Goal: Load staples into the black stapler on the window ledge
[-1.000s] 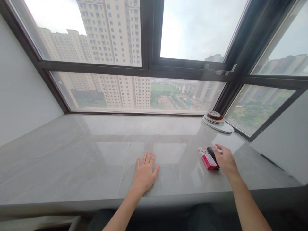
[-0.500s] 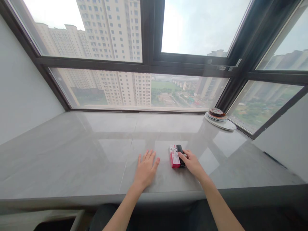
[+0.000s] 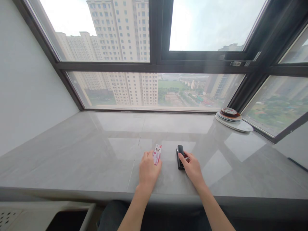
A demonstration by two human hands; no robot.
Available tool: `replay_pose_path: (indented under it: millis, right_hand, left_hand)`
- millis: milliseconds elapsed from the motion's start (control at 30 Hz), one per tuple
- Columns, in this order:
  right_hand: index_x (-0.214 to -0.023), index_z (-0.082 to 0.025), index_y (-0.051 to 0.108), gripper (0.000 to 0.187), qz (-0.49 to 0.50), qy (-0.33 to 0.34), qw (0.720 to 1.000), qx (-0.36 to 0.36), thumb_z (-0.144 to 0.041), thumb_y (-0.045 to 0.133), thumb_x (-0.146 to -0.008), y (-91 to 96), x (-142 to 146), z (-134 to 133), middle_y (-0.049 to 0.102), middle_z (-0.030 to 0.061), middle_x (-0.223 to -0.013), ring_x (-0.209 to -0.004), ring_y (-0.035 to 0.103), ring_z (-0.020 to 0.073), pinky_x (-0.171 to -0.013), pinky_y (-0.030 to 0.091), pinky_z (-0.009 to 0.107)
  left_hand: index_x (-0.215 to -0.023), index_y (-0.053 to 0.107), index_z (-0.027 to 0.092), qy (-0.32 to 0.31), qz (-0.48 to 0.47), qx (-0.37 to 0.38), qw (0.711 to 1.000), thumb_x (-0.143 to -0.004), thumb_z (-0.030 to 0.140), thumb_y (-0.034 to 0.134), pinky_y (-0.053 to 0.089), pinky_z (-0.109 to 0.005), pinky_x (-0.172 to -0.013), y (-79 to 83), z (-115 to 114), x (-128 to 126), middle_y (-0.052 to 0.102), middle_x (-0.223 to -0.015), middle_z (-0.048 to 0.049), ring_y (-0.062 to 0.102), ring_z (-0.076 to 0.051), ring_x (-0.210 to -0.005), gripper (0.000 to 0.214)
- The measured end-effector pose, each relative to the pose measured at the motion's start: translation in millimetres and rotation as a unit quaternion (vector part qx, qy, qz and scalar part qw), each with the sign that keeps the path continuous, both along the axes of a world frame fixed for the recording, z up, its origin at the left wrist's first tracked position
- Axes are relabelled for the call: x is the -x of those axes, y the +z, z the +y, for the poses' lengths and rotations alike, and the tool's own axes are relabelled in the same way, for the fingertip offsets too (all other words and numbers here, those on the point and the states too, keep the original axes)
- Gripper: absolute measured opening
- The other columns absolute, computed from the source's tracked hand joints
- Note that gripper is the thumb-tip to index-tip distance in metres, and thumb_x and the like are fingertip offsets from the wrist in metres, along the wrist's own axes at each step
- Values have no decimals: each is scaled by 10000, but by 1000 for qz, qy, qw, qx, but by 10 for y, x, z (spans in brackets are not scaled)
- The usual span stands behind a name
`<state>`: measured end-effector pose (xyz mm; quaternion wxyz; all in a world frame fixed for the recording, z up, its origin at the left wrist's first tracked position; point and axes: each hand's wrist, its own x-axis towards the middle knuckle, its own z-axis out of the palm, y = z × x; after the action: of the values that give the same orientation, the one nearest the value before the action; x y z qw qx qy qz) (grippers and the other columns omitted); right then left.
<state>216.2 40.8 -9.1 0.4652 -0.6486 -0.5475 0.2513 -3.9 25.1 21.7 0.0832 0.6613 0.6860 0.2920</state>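
My left hand [image 3: 149, 166] is closed around a small white and pink box [image 3: 157, 154], thumb on its near right side and fingers on its left. To the right, my right hand [image 3: 192, 165] grips a black stapler [image 3: 180, 157], with the thumb on top and the fingers along its right side. The stapler is at the grey stone ledge [image 3: 115, 166]. A gap of bare ledge separates box and stapler. My left fingertips are partly hidden behind the hand and box.
A stack of plates [image 3: 231, 119] stands in the ledge's far right corner, beside the windows. Dark window frames [image 3: 154, 68] rise along the back. Below the front edge at left is a pale plastic piece [image 3: 31, 216] with holes. White walls bound both sides.
My left hand, formerly open and flat, has taken hold of the box, which has moved left, away from the stapler. My right hand still holds the stapler. The view has shifted slightly left.
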Motion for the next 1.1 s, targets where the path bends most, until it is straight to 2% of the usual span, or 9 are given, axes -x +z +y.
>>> replay_pose_path:
  millis: [100,267,400,567,700,800,900,1033,1100]
  right_hand:
    - [-1226,-147,717,646,2,0,1000,0,-678,542,-901,-35,-158,-99,693,75,-955,-695,587,179,-690,502,302]
    - [-1205,-152,731,639,-8,-9,1000,-14,-683,549,-900,-54,-130,-137,682,64,-896,-678,571,175,-686,484,301]
    - [-1210,-151,729,646,-6,-9,1000,-19,-688,563,-892,-75,-139,-113,688,74,-907,-682,575,184,-679,476,306]
    - [-1202,-175,730,607,4,-3,1000,-12,-674,573,-894,-86,-162,-110,685,70,-939,-675,574,180,-667,474,303]
    - [-1213,-182,721,592,-6,-9,1000,-5,-660,570,-898,-75,-122,-121,673,59,-923,-673,574,177,-672,478,303]
    - [-1261,-182,688,603,-43,-17,999,-16,-629,635,-859,-57,-79,-138,668,57,-942,-672,572,172,-690,480,308]
    - [-1302,-192,636,615,-65,-14,998,-11,-584,675,-830,-37,-56,-158,669,49,-962,-652,572,163,-683,479,308]
    - [-1330,-211,552,634,-34,12,999,29,-577,671,-827,-7,-56,-212,667,34,-985,-572,548,135,-599,458,289]
    - [-1298,-212,541,608,-20,26,999,38,-574,671,-827,16,-67,-267,670,41,-1019,-570,555,132,-589,459,286]
  left_hand:
    - [-1364,541,227,27,-4,-25,999,-948,413,548,474,-347,-950,-14,51,316,624,-1241,-99,625,-255,-1096,457]
    - [-1337,575,216,126,28,-33,991,-935,441,562,482,-351,-921,-24,331,1040,635,-1260,-113,642,-266,-1058,461]
    - [-1234,643,212,133,17,-23,991,-924,476,577,481,-348,-892,-32,504,1304,665,-1191,-110,630,-276,-1065,413]
    - [-1117,653,225,176,28,-88,980,-945,547,528,457,-388,-901,-100,238,1362,675,-1132,-92,604,-290,-1063,386]
    - [-1048,642,232,213,78,-49,973,-924,532,556,444,-427,-858,-177,-116,1466,671,-1075,-90,587,-320,-1035,335]
    - [-1118,643,222,211,96,-32,972,-915,513,576,438,-452,-876,-131,-250,1375,647,-1140,-116,552,-346,-1090,361]
    - [-1306,588,218,205,90,-75,972,-947,487,550,419,-492,-941,-17,-295,966,584,-1269,-147,506,-361,-1174,450]
    - [-1256,642,296,50,65,-91,992,-981,410,532,388,-479,-1004,68,-273,229,576,-1238,-104,517,-313,-1171,317]
    - [-1246,652,317,6,69,-79,994,-969,391,555,386,-483,-1005,55,-214,5,562,-1245,-96,508,-313,-1183,303]
